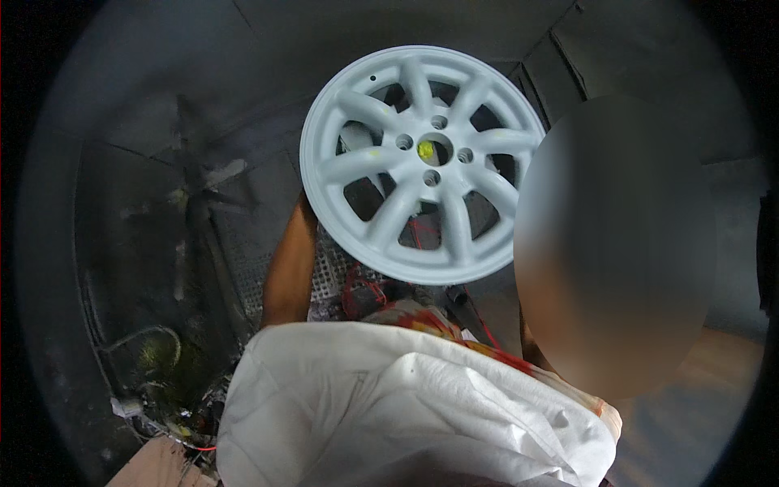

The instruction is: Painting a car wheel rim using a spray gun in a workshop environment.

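A pale, whitish wheel rim [392,172] with several thick spokes is raised in front of me, its face toward me and tilted. Bolt holes ring its centre hole, where a yellow mark [426,150] shows. My left forearm [290,264] reaches up to the rim's lower left edge. My left hand goes behind that edge and supports the rim; its fingers are hidden. Of my right arm [531,345] only a narrow strip shows beside a large blurred patch. That patch covers my right hand and the rim's right edge.
White cloth [324,398] covers my front. Below the rim lie a perforated floor grating [326,264] and a red cord [350,296]. A dark stand-like frame [195,195] is at left. Cables and clutter [166,398] sit at lower left. Dark walls surround the space.
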`<state>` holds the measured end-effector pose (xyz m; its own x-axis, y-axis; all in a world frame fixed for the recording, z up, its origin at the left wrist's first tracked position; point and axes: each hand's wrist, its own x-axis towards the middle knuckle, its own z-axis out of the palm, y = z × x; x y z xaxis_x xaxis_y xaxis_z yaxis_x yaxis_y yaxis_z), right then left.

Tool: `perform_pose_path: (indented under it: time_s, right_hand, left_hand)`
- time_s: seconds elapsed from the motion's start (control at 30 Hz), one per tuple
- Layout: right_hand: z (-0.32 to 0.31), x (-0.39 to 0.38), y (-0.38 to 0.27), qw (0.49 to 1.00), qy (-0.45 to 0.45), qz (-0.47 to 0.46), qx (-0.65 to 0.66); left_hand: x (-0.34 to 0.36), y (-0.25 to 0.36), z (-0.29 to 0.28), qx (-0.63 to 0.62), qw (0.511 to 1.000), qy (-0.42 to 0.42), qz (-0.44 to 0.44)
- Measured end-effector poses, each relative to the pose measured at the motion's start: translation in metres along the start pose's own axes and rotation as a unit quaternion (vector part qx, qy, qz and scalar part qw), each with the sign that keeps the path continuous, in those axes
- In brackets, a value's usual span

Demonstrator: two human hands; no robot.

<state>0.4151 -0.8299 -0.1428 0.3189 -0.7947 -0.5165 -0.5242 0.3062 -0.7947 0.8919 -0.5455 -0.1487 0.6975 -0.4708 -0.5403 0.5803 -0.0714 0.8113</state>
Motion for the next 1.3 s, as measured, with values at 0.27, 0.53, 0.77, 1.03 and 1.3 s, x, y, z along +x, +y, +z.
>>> perform_pose_path:
  time_s: [0.27,0.53,0.77,1.03,1.3]
  right_hand:
    - [0.015,0.067,0.075,0.990,-0.068,0.055,-0.115]
    - [0.050,-0.044,0.270,0.958,-0.155,0.210,-0.119]
    - [0.189,-0.153,0.293,0.919,-0.273,0.179,-0.222]
    - [0.208,-0.148,0.255,0.879,-0.279,0.027,-0.386]
    - [0.186,-0.226,0.236,0.854,-0.116,-0.092,-0.499]
  left_hand:
    - [0.007,-0.042,-0.050,0.167,0.985,0.029,0.006]
    - [-0.190,-0.219,-0.283,0.372,0.900,0.101,-0.202]
    - [-0.401,-0.288,-0.396,0.418,0.859,0.133,-0.262]
    - [-0.488,-0.097,-0.576,0.454,0.656,0.572,0.194]
    - [-0.587,-0.060,-0.807,0.519,0.374,0.765,0.077]
